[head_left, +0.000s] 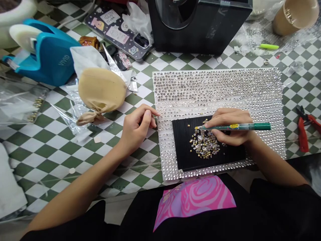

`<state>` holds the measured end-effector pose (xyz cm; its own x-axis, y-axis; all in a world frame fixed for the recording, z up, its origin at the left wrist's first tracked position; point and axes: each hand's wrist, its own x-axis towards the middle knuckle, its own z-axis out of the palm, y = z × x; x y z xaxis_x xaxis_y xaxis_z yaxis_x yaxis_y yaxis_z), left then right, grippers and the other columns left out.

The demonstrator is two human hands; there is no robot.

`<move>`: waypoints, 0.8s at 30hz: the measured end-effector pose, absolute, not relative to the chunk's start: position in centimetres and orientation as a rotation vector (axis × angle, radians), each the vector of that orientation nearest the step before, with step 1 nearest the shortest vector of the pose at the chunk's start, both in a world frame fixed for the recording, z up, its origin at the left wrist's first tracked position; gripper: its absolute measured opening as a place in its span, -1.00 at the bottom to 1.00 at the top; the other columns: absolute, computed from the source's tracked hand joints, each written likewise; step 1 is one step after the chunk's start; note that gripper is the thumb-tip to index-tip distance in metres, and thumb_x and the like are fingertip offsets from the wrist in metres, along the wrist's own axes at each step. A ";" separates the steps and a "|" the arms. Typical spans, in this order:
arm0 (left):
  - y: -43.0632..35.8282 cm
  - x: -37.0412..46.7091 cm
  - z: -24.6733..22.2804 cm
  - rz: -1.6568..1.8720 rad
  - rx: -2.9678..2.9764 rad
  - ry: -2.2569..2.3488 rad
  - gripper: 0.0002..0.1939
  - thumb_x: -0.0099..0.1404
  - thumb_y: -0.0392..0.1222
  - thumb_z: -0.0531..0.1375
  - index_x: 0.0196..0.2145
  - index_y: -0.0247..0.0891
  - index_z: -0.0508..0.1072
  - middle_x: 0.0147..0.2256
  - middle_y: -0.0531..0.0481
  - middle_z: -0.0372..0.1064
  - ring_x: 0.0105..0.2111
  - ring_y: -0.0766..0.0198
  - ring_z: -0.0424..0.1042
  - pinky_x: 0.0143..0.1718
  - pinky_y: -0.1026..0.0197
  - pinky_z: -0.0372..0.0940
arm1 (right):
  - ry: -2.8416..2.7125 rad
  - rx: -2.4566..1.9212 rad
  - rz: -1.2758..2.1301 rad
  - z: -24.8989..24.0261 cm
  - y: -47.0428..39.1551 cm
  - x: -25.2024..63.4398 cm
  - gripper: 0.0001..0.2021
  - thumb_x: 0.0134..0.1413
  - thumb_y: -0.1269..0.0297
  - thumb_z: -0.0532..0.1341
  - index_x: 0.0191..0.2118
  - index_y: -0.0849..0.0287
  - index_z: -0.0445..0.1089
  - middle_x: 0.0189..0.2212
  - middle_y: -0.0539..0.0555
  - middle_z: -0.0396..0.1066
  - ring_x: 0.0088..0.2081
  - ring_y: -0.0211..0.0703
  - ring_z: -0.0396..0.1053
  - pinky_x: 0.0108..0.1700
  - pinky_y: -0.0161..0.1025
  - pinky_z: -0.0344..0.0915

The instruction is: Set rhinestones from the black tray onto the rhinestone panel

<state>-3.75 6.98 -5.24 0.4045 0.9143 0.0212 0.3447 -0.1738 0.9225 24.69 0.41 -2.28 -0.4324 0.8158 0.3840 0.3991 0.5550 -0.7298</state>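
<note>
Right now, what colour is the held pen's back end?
The pen's back end is green, clearest in the head view.

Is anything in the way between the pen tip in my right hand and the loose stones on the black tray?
Nothing visible is: the pen in your right hand has its tip at the upper edge of the loose stones. Your left hand is off to the tray's left.

A black top with 2 loose black sleeves leaves the forearms and 2 hands bare. On its front is a bright panel swirled in pink and purple, sharp-edged against the plain cloth, with pale lettering, too small to read, near 1 corner.
</note>
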 end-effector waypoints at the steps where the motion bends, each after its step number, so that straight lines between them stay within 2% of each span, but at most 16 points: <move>1: 7.0 -3.7 -5.2 0.759 1.724 1.110 -0.74 0.42 -0.18 0.01 -0.34 -0.18 0.45 -0.60 0.14 0.33 -0.58 0.44 0.33 -0.48 0.34 0.27 | -2.034 -1.005 0.694 -2.3 0.4 24.7 -0.81 0.03 0.50 0.22 -0.24 0.13 0.48 -0.50 0.00 0.48 -0.50 -0.32 0.37 -0.50 -0.33 0.29; 3: 6.9 -3.7 -5.2 0.752 1.717 1.116 -0.75 0.41 -0.18 0.01 -0.34 -0.19 0.45 -0.60 0.14 0.33 -0.58 0.43 0.33 -0.48 0.34 0.26 | -1.967 -1.137 0.585 -2.3 0.3 24.6 -0.81 0.03 0.50 0.23 -0.24 0.11 0.48 -0.45 -0.01 0.51 -0.47 -0.32 0.39 -0.45 -0.32 0.32; 6: 6.9 -3.6 -5.0 0.745 1.708 1.118 -0.74 0.41 -0.17 0.01 -0.36 -0.20 0.44 -0.61 0.13 0.33 -0.58 0.43 0.33 -0.48 0.34 0.26 | -1.852 -1.350 0.415 -2.6 0.3 24.4 -0.81 0.06 0.48 0.25 -0.22 0.10 0.49 -0.34 0.00 0.54 -0.34 -0.26 0.47 -0.27 -0.26 0.40; 9: 6.9 -3.6 -4.9 0.743 1.707 1.121 -0.74 0.40 -0.16 0.01 -0.36 -0.20 0.44 -0.61 0.13 0.33 -0.59 0.42 0.32 -0.48 0.33 0.27 | -1.854 -1.413 0.386 -2.9 0.6 24.2 -0.81 0.09 0.46 0.24 -0.17 0.10 0.49 -0.27 0.01 0.55 -0.24 -0.22 0.50 -0.16 -0.24 0.44; 17: 7.0 -3.6 -5.0 0.733 1.710 1.137 -0.74 0.41 -0.12 0.01 -0.36 -0.18 0.44 -0.61 0.11 0.33 -0.58 0.40 0.33 -0.47 0.30 0.29 | -1.936 -1.453 0.386 -2.7 0.9 24.2 -0.85 0.15 0.39 0.23 -0.17 0.09 0.49 -0.26 0.02 0.54 -0.24 -0.20 0.50 -0.16 -0.21 0.45; 24: 6.9 -3.7 -5.0 0.725 1.699 1.137 -0.73 0.41 -0.14 0.01 -0.35 -0.19 0.44 -0.60 0.12 0.33 -0.58 0.41 0.32 -0.46 0.31 0.27 | -1.947 -1.489 0.349 -2.8 0.7 24.2 -0.86 0.13 0.37 0.25 -0.18 0.09 0.49 -0.29 0.02 0.54 -0.33 -0.22 0.46 -0.24 -0.20 0.41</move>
<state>-3.71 6.93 -4.99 0.3960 0.9179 -0.0244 0.3657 -0.1333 0.9211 24.15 0.73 -2.76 -0.1401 0.9319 0.3346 0.7579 0.3184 -0.5695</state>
